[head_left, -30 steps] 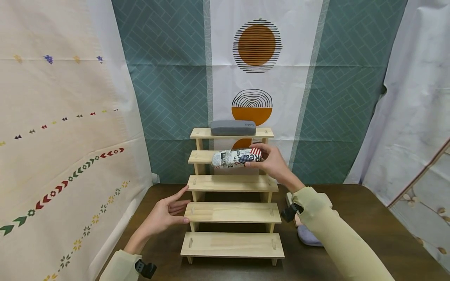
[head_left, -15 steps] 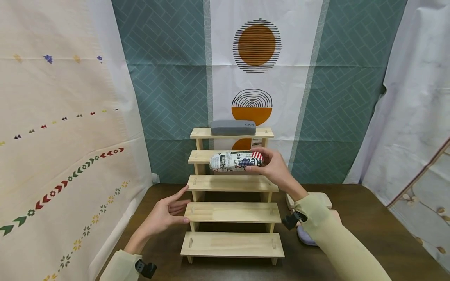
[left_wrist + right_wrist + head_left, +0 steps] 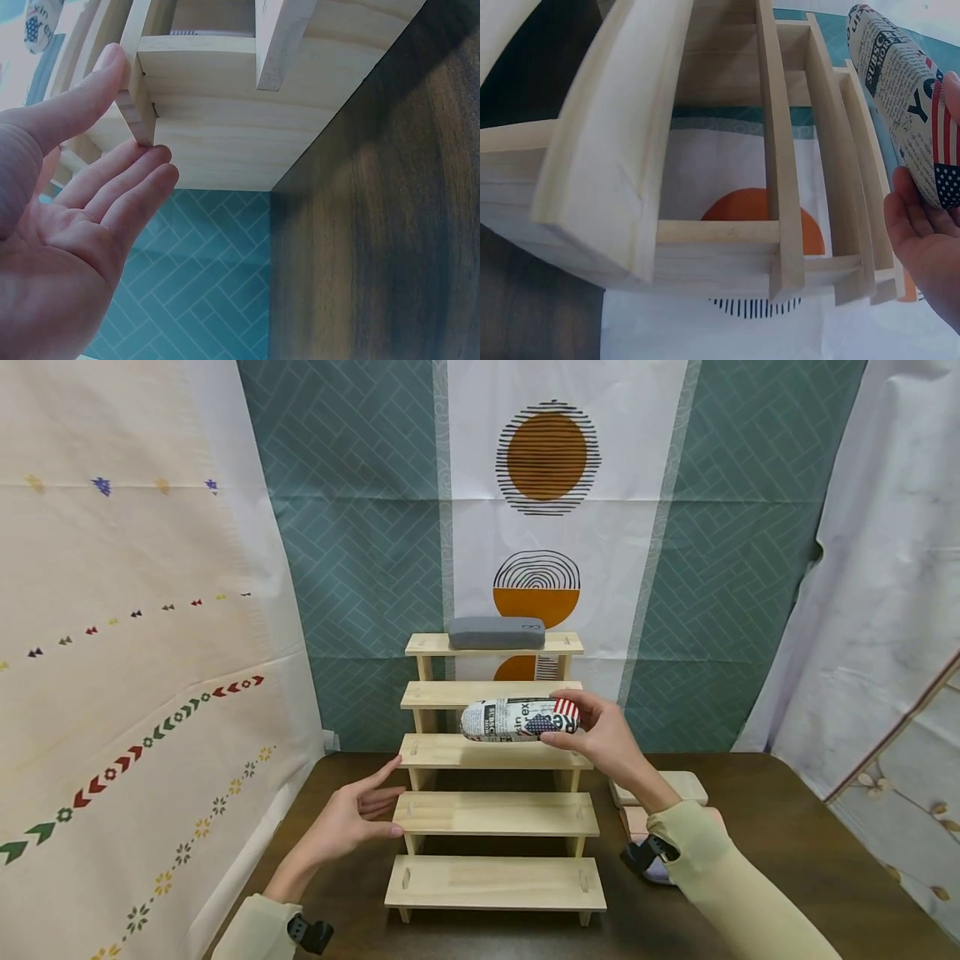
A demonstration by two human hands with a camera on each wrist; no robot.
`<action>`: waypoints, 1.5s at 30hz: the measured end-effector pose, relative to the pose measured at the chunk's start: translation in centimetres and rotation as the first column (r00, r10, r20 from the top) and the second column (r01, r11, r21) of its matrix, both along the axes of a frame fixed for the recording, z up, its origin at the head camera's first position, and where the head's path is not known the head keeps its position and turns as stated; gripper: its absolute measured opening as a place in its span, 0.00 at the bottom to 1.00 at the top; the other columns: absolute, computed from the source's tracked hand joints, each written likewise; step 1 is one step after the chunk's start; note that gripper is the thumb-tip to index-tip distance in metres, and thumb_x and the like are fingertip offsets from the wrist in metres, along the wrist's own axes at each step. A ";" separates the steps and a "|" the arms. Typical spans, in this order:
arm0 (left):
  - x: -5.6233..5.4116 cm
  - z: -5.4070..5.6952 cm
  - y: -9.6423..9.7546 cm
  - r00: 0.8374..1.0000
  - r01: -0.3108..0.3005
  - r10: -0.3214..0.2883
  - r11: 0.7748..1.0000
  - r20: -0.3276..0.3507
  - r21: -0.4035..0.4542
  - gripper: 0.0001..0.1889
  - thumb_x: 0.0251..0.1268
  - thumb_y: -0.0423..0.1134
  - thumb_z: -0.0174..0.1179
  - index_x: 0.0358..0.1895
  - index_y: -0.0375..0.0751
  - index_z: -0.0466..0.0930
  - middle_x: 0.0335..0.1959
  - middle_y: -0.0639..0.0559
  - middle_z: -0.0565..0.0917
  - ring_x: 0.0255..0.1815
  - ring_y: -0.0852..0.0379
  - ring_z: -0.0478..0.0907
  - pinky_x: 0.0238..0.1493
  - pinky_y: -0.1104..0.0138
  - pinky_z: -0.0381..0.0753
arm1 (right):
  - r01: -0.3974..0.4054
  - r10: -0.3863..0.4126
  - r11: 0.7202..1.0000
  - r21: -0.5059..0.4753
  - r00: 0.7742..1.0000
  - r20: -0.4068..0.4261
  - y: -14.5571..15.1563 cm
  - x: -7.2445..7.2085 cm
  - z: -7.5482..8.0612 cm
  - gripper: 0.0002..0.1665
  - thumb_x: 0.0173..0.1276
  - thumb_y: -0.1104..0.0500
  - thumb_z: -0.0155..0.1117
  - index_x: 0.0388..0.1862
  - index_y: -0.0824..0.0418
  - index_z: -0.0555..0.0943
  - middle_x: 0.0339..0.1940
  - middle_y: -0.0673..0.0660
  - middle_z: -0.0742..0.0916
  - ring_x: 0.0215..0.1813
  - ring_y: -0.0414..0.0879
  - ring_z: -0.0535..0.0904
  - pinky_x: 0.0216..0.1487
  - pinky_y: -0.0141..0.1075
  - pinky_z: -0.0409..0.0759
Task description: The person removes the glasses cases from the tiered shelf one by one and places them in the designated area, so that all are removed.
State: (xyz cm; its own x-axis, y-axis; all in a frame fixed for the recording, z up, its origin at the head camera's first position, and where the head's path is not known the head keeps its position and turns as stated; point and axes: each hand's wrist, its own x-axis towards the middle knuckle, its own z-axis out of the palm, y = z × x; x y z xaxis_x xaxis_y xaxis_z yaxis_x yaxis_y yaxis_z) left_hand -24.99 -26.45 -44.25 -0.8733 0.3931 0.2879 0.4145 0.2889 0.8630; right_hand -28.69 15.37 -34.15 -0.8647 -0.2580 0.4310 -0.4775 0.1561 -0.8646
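My right hand point(image 3: 603, 739) grips the right end of a newspaper-print glasses case point(image 3: 498, 720) between thumb and fingers. The case hangs level in front of the second and third steps from the top of a wooden step rack point(image 3: 495, 881). In the right wrist view, the printed case point(image 3: 900, 90) lies against the fingers, beside the rack's boards. My left hand point(image 3: 345, 818) touches the rack's left side with fairly straight fingers; in the left wrist view, its thumb point(image 3: 94, 94) and fingertips touch a board's end. A grey glasses case point(image 3: 497, 633) lies on the top step.
Right of the rack, a cream case point(image 3: 684, 787), a pinkish case point(image 3: 636, 820) and a lavender case point(image 3: 660, 870) lie on the dark wooden table point(image 3: 780, 852), partly behind the right forearm. Patterned cloths hang behind and at both sides.
My right hand has brought the printed case lower, toward me and slightly right, away from the second step from the top. The left hand stays in place.
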 end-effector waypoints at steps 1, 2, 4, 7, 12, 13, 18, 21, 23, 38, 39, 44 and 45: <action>0.0 0.0 0.0 1.000 0.000 0.000 1.000 0.000 -0.001 0.55 0.54 0.29 0.81 0.85 0.50 0.60 0.73 0.33 0.72 0.70 0.37 0.75 0.65 0.54 0.80 | 0.005 -0.005 1.000 0.000 1.000 0.000 0.2 0.2 -0.1 0.36 0.61 0.68 0.81 0.68 0.65 0.79 0.54 0.63 0.85 0.47 0.48 0.82 0.41 0.30 0.86; 0.0 0.0 0.0 1.000 0.001 -0.001 1.000 -0.001 -0.002 0.55 0.54 0.29 0.81 0.85 0.50 0.60 0.73 0.33 0.72 0.70 0.37 0.75 0.65 0.54 0.80 | 0.011 -0.011 1.000 0.001 1.000 0.002 0.3 0.3 -0.2 0.36 0.61 0.67 0.81 0.68 0.65 0.79 0.54 0.63 0.85 0.47 0.48 0.83 0.41 0.30 0.86; 0.0 0.0 0.0 1.000 0.000 0.000 1.000 -0.002 -0.003 0.55 0.54 0.29 0.81 0.85 0.50 0.60 0.74 0.34 0.72 0.70 0.37 0.75 0.65 0.54 0.80 | 0.014 -0.014 1.000 -0.001 1.000 0.004 0.7 0.7 -0.4 0.36 0.61 0.67 0.81 0.68 0.65 0.79 0.55 0.63 0.85 0.48 0.48 0.83 0.41 0.30 0.86; 0.0 0.0 0.1 1.000 -0.001 0.001 1.000 -0.003 -0.003 0.55 0.54 0.29 0.81 0.85 0.50 0.60 0.75 0.35 0.70 0.71 0.37 0.75 0.65 0.53 0.80 | 0.022 -0.022 1.000 0.000 1.000 0.008 1.3 1.3 -0.8 0.36 0.61 0.67 0.81 0.69 0.64 0.79 0.56 0.63 0.85 0.48 0.48 0.83 0.42 0.31 0.86; 0.1 0.1 0.2 1.000 -0.002 0.002 1.000 0.002 -0.003 0.55 0.54 0.28 0.81 0.85 0.50 0.60 0.73 0.32 0.72 0.70 0.36 0.75 0.65 0.49 0.79 | 0.035 -0.035 0.999 0.010 0.999 -0.003 2.5 2.1 -1.6 0.37 0.62 0.67 0.81 0.70 0.65 0.78 0.56 0.64 0.84 0.47 0.47 0.84 0.42 0.31 0.86; 0.1 0.1 0.2 1.000 -0.003 0.003 1.000 0.004 -0.003 0.55 0.54 0.28 0.81 0.85 0.50 0.60 0.72 0.31 0.73 0.70 0.36 0.75 0.65 0.48 0.79 | 0.032 -0.032 0.999 0.007 0.999 -0.003 2.7 2.3 -1.8 0.37 0.63 0.67 0.80 0.70 0.65 0.78 0.56 0.64 0.84 0.47 0.46 0.84 0.42 0.32 0.87; 0.2 0.1 0.2 1.000 -0.006 0.006 1.000 0.012 -0.003 0.55 0.54 0.28 0.80 0.85 0.51 0.60 0.71 0.31 0.74 0.70 0.36 0.75 0.65 0.48 0.79 | 0.023 -0.022 1.000 -0.016 1.000 0.012 3.9 3.1 -2.6 0.36 0.64 0.68 0.79 0.70 0.66 0.77 0.58 0.66 0.83 0.49 0.46 0.85 0.43 0.32 0.88; 0.1 0.1 0.1 1.000 -0.005 0.005 1.000 0.011 -0.004 0.55 0.54 0.28 0.80 0.85 0.51 0.60 0.72 0.31 0.74 0.70 0.37 0.75 0.65 0.49 0.79 | 0.032 -0.032 0.999 -0.011 0.999 0.002 4.6 3.5 -3.1 0.36 0.64 0.69 0.79 0.70 0.67 0.77 0.57 0.65 0.84 0.48 0.46 0.85 0.43 0.32 0.88; 0.1 0.2 0.1 1.000 -0.005 0.005 1.000 0.008 -0.007 0.55 0.54 0.28 0.80 0.85 0.51 0.60 0.71 0.30 0.74 0.70 0.36 0.75 0.65 0.49 0.79 | 0.038 -0.038 0.999 -0.006 0.999 -0.012 5.2 3.7 -3.5 0.36 0.64 0.69 0.78 0.70 0.67 0.77 0.56 0.64 0.84 0.49 0.45 0.84 0.44 0.32 0.87; 0.1 0.1 0.1 1.000 -0.012 0.012 1.000 0.006 -0.012 0.55 0.54 0.29 0.81 0.85 0.51 0.60 0.72 0.31 0.73 0.70 0.37 0.76 0.64 0.55 0.81 | 0.032 -0.031 0.999 -0.023 0.999 0.013 7.7 5.7 -6.2 0.37 0.65 0.72 0.76 0.72 0.72 0.73 0.56 0.56 0.85 0.51 0.44 0.84 0.45 0.31 0.87; 0.1 0.2 0.1 1.000 -0.011 0.011 1.000 0.005 -0.012 0.55 0.54 0.29 0.81 0.85 0.51 0.60 0.73 0.31 0.73 0.70 0.37 0.76 0.64 0.55 0.81 | 0.025 -0.024 0.999 -0.029 1.000 0.011 7.8 5.8 -6.3 0.38 0.65 0.72 0.76 0.72 0.73 0.73 0.56 0.55 0.85 0.51 0.43 0.84 0.46 0.31 0.87; 0.1 0.2 0.1 1.000 -0.006 0.006 1.000 0.004 -0.012 0.55 0.54 0.29 0.81 0.85 0.50 0.60 0.74 0.32 0.71 0.70 0.37 0.75 0.64 0.56 0.81 | 0.010 -0.010 0.999 -0.039 1.000 -0.018 8.5 6.5 -6.8 0.36 0.64 0.75 0.75 0.70 0.74 0.74 0.54 0.57 0.86 0.47 0.44 0.86 0.43 0.32 0.88; 0.1 0.2 0.1 1.000 -0.005 0.005 1.000 0.002 -0.011 0.55 0.54 0.29 0.81 0.85 0.50 0.60 0.74 0.32 0.71 0.70 0.36 0.75 0.64 0.55 0.81 | 0.017 -0.018 0.999 -0.036 1.000 -0.025 8.7 6.6 -6.9 0.35 0.64 0.75 0.75 0.70 0.73 0.75 0.53 0.57 0.85 0.47 0.43 0.86 0.42 0.32 0.88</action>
